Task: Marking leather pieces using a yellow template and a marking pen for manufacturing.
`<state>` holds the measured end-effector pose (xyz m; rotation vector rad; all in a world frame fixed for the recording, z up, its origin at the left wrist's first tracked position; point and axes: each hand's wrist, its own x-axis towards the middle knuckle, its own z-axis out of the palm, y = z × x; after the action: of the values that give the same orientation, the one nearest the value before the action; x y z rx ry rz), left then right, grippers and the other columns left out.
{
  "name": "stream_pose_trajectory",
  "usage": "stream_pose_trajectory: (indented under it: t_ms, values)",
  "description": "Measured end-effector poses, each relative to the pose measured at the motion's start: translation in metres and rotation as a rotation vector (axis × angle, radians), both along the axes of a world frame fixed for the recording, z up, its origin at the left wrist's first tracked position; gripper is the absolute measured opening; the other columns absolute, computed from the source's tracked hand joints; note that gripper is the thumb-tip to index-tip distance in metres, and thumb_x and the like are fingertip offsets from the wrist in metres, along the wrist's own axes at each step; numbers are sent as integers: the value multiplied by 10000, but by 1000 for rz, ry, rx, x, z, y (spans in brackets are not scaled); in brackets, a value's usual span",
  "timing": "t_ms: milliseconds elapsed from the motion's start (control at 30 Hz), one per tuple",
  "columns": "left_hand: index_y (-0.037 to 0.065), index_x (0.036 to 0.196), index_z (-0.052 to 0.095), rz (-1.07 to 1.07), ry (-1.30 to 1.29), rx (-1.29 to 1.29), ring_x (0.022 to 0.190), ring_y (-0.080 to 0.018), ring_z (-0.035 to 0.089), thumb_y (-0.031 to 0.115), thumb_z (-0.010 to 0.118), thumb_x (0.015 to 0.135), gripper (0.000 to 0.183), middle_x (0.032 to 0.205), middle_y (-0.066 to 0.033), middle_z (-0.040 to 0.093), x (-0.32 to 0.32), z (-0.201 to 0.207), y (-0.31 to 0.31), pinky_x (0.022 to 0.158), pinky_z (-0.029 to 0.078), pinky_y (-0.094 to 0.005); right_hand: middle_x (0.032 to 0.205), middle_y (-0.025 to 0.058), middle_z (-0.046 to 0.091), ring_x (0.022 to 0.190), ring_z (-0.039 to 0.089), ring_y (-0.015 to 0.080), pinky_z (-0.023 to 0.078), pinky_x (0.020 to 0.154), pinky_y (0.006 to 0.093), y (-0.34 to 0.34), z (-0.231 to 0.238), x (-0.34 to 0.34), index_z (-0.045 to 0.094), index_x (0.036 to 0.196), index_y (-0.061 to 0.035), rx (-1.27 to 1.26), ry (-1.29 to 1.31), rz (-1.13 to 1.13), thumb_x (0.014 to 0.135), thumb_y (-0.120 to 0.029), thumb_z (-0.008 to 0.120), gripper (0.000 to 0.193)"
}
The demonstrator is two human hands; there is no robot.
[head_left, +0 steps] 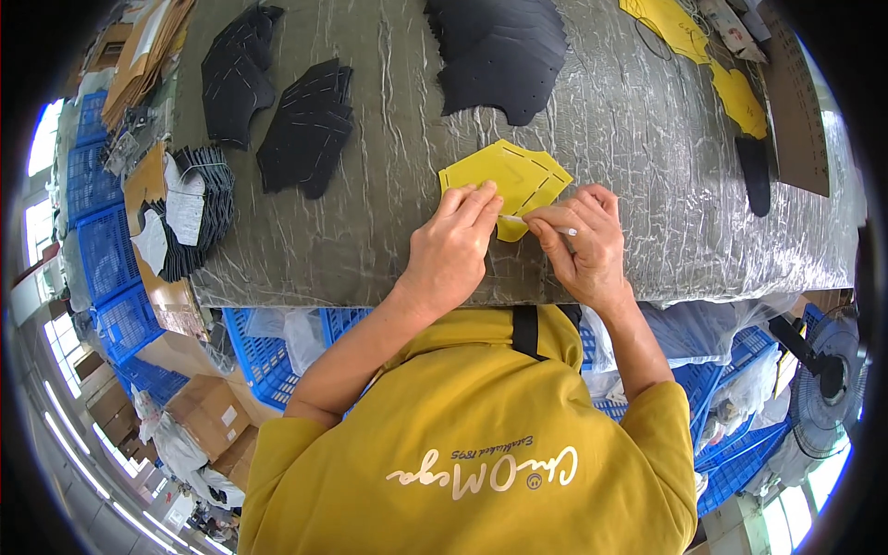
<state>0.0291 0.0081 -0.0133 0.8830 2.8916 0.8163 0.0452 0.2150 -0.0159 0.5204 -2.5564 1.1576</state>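
A yellow slotted template (507, 176) lies on the grey table near its front edge, with dark dashes showing through its slots. My left hand (450, 245) presses on its lower left part, fingers bent and close together. In my right hand (589, 242) a slim white pen (561, 229) is pinched between thumb and fingers. The pen's tip end reaches the template's lower part, close to my left fingertips. What lies under the template is mostly hidden.
Black cut pieces with white dashes (305, 129) lie far left, and a stack of plain black pieces (499, 55) far middle. A tied dark bundle (208, 213) sits at the left edge. More yellow templates (737, 97) and a cardboard sheet (797, 111) are at right. Blue crates (264, 361) stand below.
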Motion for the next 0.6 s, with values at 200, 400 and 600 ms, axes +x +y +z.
stream_pose_trajectory:
  t_ms: [200, 400, 600]
  values:
    - [-14, 1172, 697, -12, 9, -3, 1137, -281, 633, -87, 604, 792, 399, 1273, -80, 667, 0, -1, 0, 861, 601, -366, 793, 3, 662, 733, 611, 217, 425, 866, 407, 13, 1, -3, 672, 909, -107, 65, -18, -61, 905, -73, 723, 61]
    - [14, 1194, 702, -11, 36, -32, 1142, -272, 630, -70, 616, 789, 422, 1281, -84, 656, 1, -4, 1, 858, 602, -351, 827, -4, 666, 746, 608, 215, 423, 851, 402, 17, 1, -9, 660, 917, -97, 88, -32, -121, 944, -82, 680, 36]
    - [83, 1252, 694, -26, 70, -101, 1165, -272, 612, -57, 639, 772, 503, 1291, -88, 632, 2, -2, 3, 876, 599, -347, 789, -6, 652, 726, 596, 212, 415, 845, 391, 23, 2, -16, 664, 929, -98, 90, -11, -100, 954, -89, 671, 28]
